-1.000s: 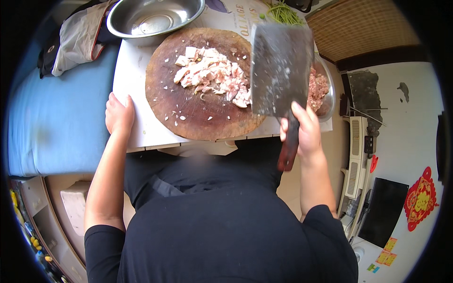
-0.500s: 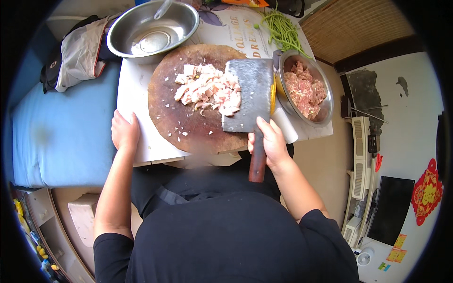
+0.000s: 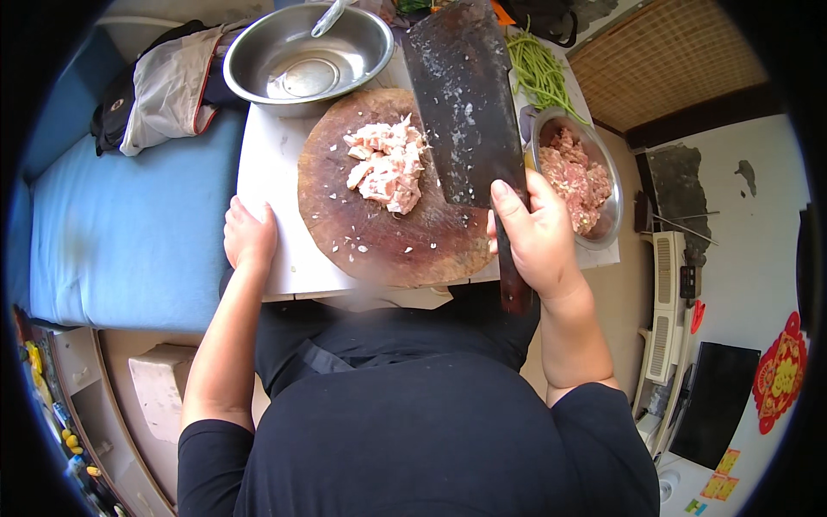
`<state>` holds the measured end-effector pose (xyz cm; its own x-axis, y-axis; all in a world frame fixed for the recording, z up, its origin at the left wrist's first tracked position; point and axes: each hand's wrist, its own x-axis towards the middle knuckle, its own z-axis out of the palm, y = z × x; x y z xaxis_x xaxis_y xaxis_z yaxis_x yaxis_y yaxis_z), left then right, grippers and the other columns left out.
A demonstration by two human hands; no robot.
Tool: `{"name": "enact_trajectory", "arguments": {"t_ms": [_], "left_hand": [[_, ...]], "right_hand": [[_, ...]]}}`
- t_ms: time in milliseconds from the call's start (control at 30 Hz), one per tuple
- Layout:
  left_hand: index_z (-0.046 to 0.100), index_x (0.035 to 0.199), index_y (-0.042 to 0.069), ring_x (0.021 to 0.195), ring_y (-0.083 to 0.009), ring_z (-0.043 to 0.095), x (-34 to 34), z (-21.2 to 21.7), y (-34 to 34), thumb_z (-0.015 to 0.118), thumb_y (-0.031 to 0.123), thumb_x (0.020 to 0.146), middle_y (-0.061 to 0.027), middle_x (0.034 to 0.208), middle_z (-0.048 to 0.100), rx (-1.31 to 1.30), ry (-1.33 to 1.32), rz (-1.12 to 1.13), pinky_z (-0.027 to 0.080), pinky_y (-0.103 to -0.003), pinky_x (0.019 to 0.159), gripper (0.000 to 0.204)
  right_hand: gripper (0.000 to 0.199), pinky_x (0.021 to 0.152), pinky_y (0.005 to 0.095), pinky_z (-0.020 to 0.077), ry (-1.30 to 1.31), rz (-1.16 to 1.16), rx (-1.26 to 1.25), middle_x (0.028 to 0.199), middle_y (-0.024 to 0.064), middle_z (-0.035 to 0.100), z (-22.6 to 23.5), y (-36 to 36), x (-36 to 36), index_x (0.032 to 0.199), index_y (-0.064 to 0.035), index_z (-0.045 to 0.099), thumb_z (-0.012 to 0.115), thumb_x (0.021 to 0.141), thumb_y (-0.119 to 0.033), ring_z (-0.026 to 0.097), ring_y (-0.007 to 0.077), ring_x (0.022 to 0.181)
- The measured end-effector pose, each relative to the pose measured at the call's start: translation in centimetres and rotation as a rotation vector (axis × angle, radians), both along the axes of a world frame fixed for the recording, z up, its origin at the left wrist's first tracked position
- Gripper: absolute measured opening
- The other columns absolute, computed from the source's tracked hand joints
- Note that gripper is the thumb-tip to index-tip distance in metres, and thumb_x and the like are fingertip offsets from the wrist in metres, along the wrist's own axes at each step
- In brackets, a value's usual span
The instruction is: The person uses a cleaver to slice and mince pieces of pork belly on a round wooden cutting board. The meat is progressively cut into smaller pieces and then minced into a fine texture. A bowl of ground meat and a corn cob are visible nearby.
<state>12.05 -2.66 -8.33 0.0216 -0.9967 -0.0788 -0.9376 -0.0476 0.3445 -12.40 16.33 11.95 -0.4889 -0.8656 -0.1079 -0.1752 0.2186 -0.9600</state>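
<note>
My right hand (image 3: 543,241) is wrapped round the dark wooden handle of a large cleaver (image 3: 465,108). The wide blade is raised, its grey face flecked with bits of meat, and it covers the right part of a round wooden chopping board (image 3: 345,237). Pale pink chopped meat (image 3: 388,168) lies heaped on the board, left of the blade, with small scraps scattered around. At the table's left front edge rests my left hand (image 3: 250,234), fingers stretched out and holding nothing. Minced meat (image 3: 579,185) fills a metal bowl (image 3: 613,207) just beyond my right hand.
A big metal basin (image 3: 250,82) with a clear-handled utensil (image 3: 330,17) stands behind the board. Green beans (image 3: 538,69) lie at the table's far right. A blue sofa (image 3: 129,233) borders the table (image 3: 267,164) on the left, with a bag (image 3: 172,86) on it.
The cleaver has risen off the board, up and to the right, its blade looking larger. The chopped meat is now in a tighter heap. My left hand stays at the table edge.
</note>
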Motion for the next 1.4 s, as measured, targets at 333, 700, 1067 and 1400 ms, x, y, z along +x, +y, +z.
{"name": "enact_trajectory", "arguments": {"t_ms": [333,700,1067,1400], "left_hand": [[0.037,0.132,0.001,0.113,-0.0350,0.049,0.5,0.0,0.2,0.051,0.041,0.087,-0.0205,0.125,0.048,-0.038,0.036,0.009,0.042,-0.042,0.094,0.061],[0.053,0.113,0.000,0.098,-0.0238,0.052,0.3,2.2,5.6,0.058,0.007,0.084,-0.0134,0.108,0.055,-0.602,0.747,-0.328,0.040,-0.034,0.090,0.030],[0.040,0.118,-0.004,0.100,-0.0240,0.060,-5.6,15.8,13.6,0.050,0.013,0.093,-0.0177,0.115,0.058,0.349,1.342,-0.694,0.048,-0.036,0.089,0.032],[0.057,0.089,0.000,0.059,-0.0100,0.057,1.0,22.5,6.0,0.066,0.004,0.080,-0.0041,0.071,0.060,-0.139,0.911,-0.639,0.048,-0.024,0.053,0.013]], "right_hand": [[0.057,0.073,0.0367,0.0484,0.297,0.330,0.395,0.086,0.0224,0.062,-2.7,0.6,-1.9,0.117,0.0029,0.046,0.063,0.080,-0.037,0.062,0.0291,0.075],[0.034,0.046,0.0216,0.0403,-0.400,0.168,0.054,0.072,0.0022,0.054,-5.9,7.2,1.7,0.106,0.0031,0.049,0.063,0.086,-0.020,0.050,0.0075,0.051],[0.043,0.070,0.0387,0.0498,0.595,0.279,-0.487,0.100,0.0134,0.061,-5.9,3.1,5.2,0.111,-0.0040,0.053,0.068,0.077,-0.025,0.062,0.0304,0.085],[0.018,0.060,0.0224,0.0474,0.524,-0.198,-0.238,0.096,0.0082,0.060,-14.4,14.2,-6.0,0.105,-0.0038,0.058,0.055,0.088,-0.005,0.060,0.0144,0.080]]}}
